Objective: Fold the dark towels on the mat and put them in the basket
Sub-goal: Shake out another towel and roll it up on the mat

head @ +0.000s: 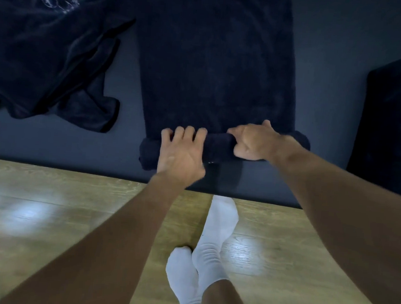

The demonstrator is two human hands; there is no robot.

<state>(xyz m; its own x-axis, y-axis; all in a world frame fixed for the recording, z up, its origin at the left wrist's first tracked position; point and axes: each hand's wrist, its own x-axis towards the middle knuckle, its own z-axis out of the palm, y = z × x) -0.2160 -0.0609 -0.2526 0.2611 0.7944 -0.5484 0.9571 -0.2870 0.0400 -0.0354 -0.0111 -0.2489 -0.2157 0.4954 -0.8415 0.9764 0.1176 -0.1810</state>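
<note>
A long dark towel [214, 57] lies flat on the blue-grey mat [123, 145], stretching away from me. Its near end is rolled into a thick tube [219, 145]. My left hand [181, 154] lies over the left part of the roll, its fingers curled over the top. My right hand [253, 141] grips the right part of the roll, thumb below and fingers behind. The roll's two ends stick out past both hands. No basket is in view.
A crumpled dark garment with a pale printed logo [45, 43] lies on the mat at the left. A dark bulky object [393, 124] stands at the right edge. The wooden floor [46, 211] and my white-socked feet [206, 248] are in front of the mat.
</note>
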